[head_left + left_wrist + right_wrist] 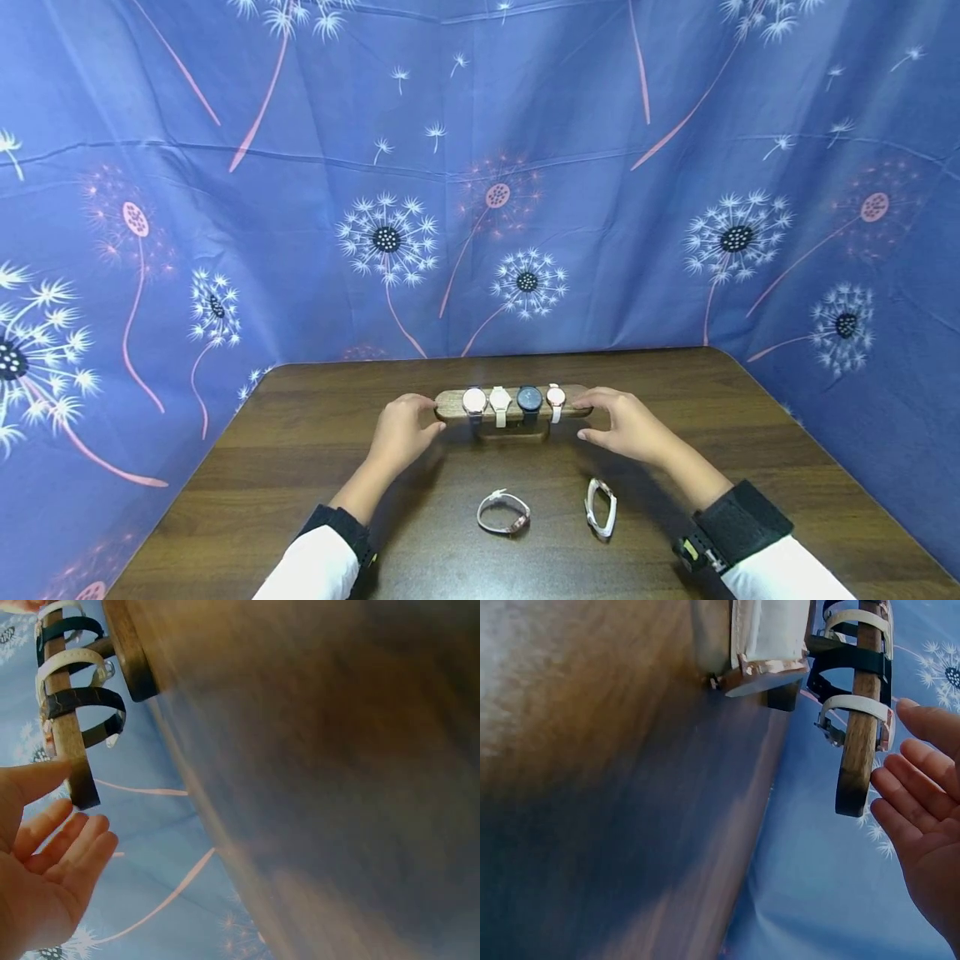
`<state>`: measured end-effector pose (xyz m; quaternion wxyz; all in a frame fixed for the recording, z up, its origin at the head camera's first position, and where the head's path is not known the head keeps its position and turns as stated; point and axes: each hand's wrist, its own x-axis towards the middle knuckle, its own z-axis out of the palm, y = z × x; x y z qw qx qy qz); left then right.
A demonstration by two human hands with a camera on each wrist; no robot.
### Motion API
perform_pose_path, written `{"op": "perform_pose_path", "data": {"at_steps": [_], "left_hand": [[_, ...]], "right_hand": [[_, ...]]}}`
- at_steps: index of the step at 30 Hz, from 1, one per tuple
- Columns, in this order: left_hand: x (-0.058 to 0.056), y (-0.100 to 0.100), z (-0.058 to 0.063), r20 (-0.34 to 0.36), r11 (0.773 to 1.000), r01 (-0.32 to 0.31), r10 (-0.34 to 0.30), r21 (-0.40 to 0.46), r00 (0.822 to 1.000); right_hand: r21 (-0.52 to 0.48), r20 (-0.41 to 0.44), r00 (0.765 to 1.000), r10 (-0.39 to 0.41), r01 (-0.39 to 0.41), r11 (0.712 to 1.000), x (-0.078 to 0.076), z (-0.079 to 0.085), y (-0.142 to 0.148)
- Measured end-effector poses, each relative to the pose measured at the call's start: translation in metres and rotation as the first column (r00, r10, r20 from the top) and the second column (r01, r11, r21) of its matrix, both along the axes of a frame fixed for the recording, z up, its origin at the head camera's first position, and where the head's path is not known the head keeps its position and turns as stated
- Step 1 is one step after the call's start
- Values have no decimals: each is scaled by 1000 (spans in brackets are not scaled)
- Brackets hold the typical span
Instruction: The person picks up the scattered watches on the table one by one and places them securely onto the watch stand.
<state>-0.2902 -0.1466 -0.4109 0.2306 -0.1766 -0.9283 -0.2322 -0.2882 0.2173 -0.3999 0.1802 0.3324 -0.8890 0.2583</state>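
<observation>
Just below the middle of the head view, the wooden stand (450, 405) is sitting on the table (315, 458), four watches (500, 400) looping round its bar. The left hand (401, 429) is meeting the bar's left end, thumb and fingers spreading loosely apart; the right hand (626, 425) is lying by the right end, fingers wide. From the tilted wrist views, I can't quite tell how firmly any fingertip is pressing. The bar is looking stiff, fairly light and perhaps slippery, with the glass faces being the fragile part; its bare ends are offering the safest hold. A pale watch (517, 523) and a white watch (611, 512) are lying lower down.
</observation>
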Motion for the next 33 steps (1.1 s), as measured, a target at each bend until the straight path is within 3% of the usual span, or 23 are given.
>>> {"op": "perform_pose_path", "data": {"at_steps": [4,8,15,22,28,33], "left_hand": [[11,1,-1,24,999,23,-23,-24,999],[22,6,-2,86,989,133,-127,-68,988],[37,20,3,216,947,307,-282,-94,935],[52,42,8,185,892,428,-400,-149,898],[57,61,8,137,828,453,-433,-330,891],[58,74,3,170,797,421,-387,-432,906]], "right_hand": [[-22,4,1000,9,-9,1000,5,-4,1],[-22,1,1000,26,-26,999,12,-8,0],[-4,-10,997,71,-71,997,17,-12,-3],[10,-18,995,93,-93,996,19,-12,-3],[-1,-42,992,120,-121,993,19,-12,-5],[8,-59,990,129,-129,992,20,-11,-7]]}}
